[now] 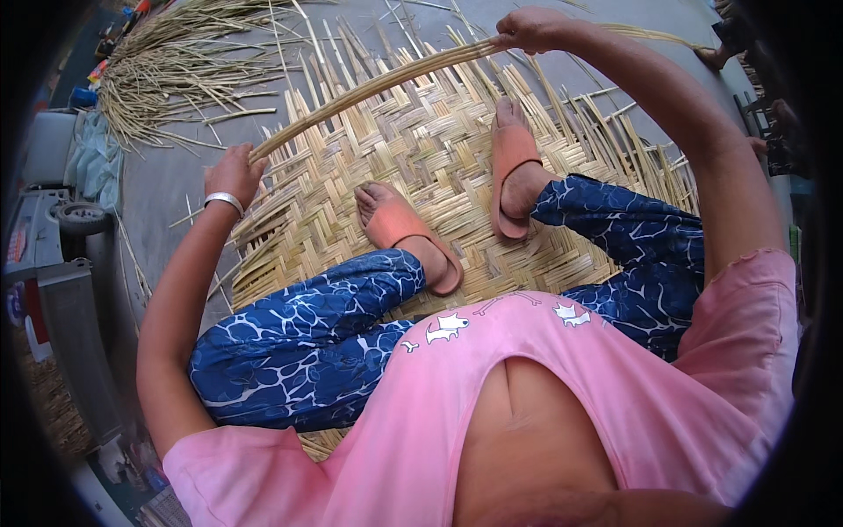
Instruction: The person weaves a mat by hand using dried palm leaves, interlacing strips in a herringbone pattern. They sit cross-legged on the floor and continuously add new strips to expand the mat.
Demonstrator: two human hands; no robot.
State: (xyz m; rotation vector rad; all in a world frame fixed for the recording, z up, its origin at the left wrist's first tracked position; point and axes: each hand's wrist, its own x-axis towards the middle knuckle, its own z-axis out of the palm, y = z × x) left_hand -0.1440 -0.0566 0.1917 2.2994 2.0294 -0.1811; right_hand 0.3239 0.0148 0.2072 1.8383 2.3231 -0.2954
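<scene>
A long bundle of thin plant strips [378, 90] stretches in a shallow arc between my two hands, above the far part of a woven mat. My left hand [233, 176], with a white bangle at the wrist, is closed round its near left end. Farther off and to the right, my right hand [529, 31] grips the same bundle, and the rest of the strips trails past it to the right. Under my feet lies the woven mat [329, 189], pale yellow in a slanting weave, with loose strip ends sticking out along its far and right edges.
A heap of dry stalks [176, 66] spreads over the grey floor at the far left. Beside it lie a light blue plastic bag [92, 162] and a grey object with a small wheel [83, 218]. My feet in orange sandals [399, 224] rest on the mat.
</scene>
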